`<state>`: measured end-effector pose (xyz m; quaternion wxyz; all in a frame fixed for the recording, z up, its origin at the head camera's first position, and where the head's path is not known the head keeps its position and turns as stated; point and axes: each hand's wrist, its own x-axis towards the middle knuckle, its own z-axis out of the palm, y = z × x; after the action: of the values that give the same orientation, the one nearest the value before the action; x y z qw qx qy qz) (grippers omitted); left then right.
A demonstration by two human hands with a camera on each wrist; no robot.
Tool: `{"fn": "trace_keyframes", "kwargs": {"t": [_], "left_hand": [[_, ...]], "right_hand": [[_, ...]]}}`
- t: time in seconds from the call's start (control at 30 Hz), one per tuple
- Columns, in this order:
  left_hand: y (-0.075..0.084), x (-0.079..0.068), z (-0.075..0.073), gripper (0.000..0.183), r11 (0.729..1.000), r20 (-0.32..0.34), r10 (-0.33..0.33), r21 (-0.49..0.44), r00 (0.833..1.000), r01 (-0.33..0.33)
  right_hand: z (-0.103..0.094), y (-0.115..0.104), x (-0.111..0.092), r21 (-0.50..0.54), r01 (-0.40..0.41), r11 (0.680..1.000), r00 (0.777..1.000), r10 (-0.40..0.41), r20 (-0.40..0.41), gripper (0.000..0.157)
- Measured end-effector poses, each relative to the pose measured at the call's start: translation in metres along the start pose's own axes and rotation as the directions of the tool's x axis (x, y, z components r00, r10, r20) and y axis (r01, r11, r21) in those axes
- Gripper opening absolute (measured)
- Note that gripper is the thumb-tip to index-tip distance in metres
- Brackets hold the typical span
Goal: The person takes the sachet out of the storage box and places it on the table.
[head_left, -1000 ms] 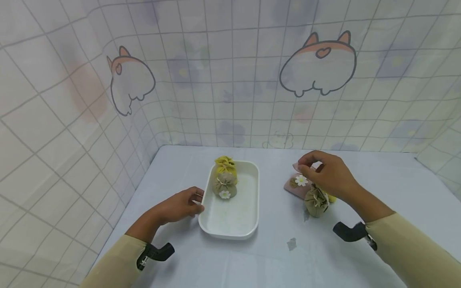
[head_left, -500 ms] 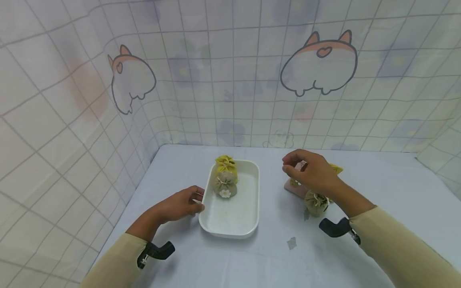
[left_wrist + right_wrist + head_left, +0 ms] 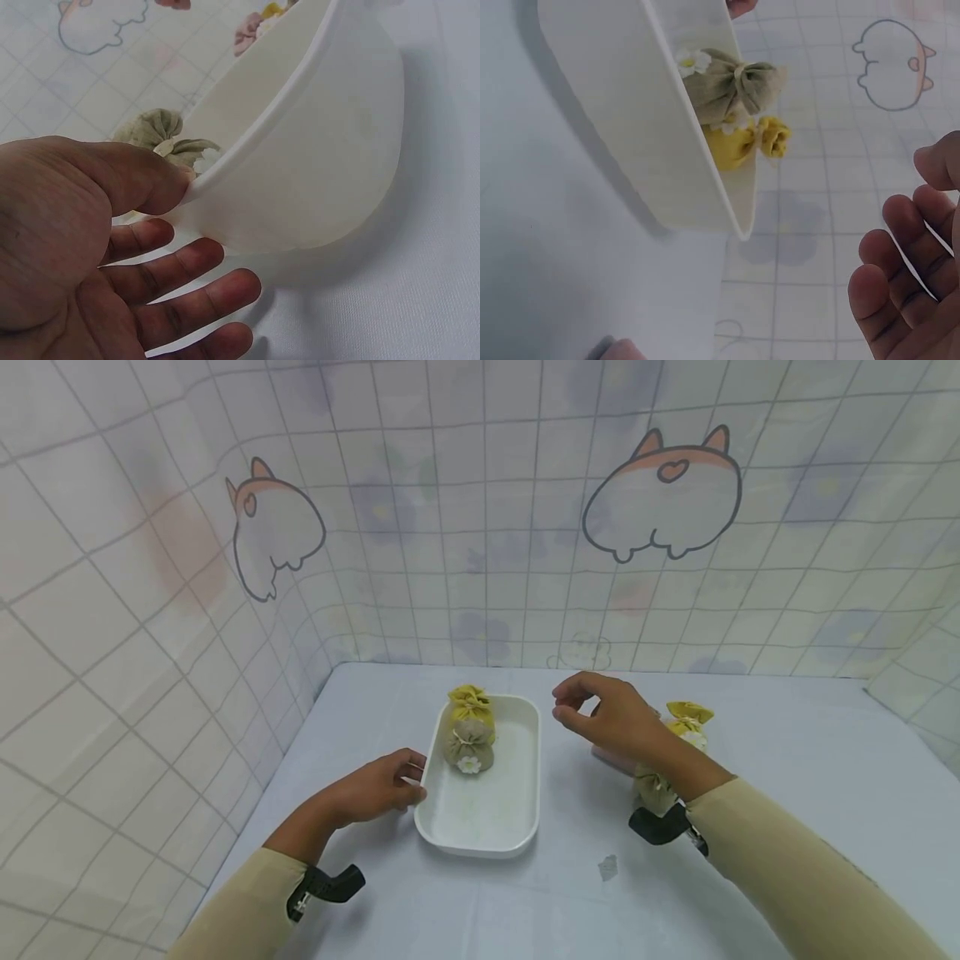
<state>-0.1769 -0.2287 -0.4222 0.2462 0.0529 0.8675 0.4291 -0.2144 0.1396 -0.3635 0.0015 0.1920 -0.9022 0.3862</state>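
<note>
A white tray [image 3: 480, 827] stands on the table, holding a yellow drawstring pouch [image 3: 471, 700] and a beige pouch [image 3: 470, 747] with a white flower. My left hand [image 3: 378, 787] is at the tray's left side. In the left wrist view its thumb touches the rim, while the other fingers spread loosely outside the wall. My right hand [image 3: 607, 710] hovers right of the tray, fingers relaxed, nothing between thumb and fingertips in the right wrist view. Behind and below it lie a pink pouch [image 3: 611, 760], mostly hidden, another beige pouch [image 3: 654, 789] and another yellow one [image 3: 688, 717].
A small grey patch [image 3: 608, 867] marks the white tabletop in front of the right-hand pouches. Grid-patterned curtains [image 3: 480, 543] with cartoon animals rise behind the table and along its left side. Black camera mounts [image 3: 330, 885] sit on both wrists.
My right hand has moved left, away from the pouches on the right and toward the tray, uncovering the yellow pouch there. The left hand and the tray have stayed in place.
</note>
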Motion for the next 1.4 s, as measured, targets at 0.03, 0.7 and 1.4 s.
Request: {"fn": "trace_keyframes", "kwargs": {"t": [0.03, 0.7, 1.4], "left_hand": [[0.0, 0.0, 0.0, 0.044, 1.0, 0.0, 0.0, 0.0, 1.0, 0.0], [0.0, -0.002, 0.0, 0.046, 1.0, -0.004, -0.004, -0.015, 1.0, 0.004], [-0.002, 0.002, 0.001, 0.046, 1.0, -0.007, -0.007, -0.006, 1.0, 0.007]], "right_hand": [[0.002, -0.001, 0.001, -0.001, -0.015, 1.0, 1.0, 0.015, 0.006, 0.023], [0.036, 0.001, 0.018, 0.008, 0.024, 1.0, 0.999, -0.025, 0.045, 0.023], [0.067, 0.007, 0.034, 0.007, -0.025, 1.0, 0.994, 0.024, 0.106, 0.027]]}}
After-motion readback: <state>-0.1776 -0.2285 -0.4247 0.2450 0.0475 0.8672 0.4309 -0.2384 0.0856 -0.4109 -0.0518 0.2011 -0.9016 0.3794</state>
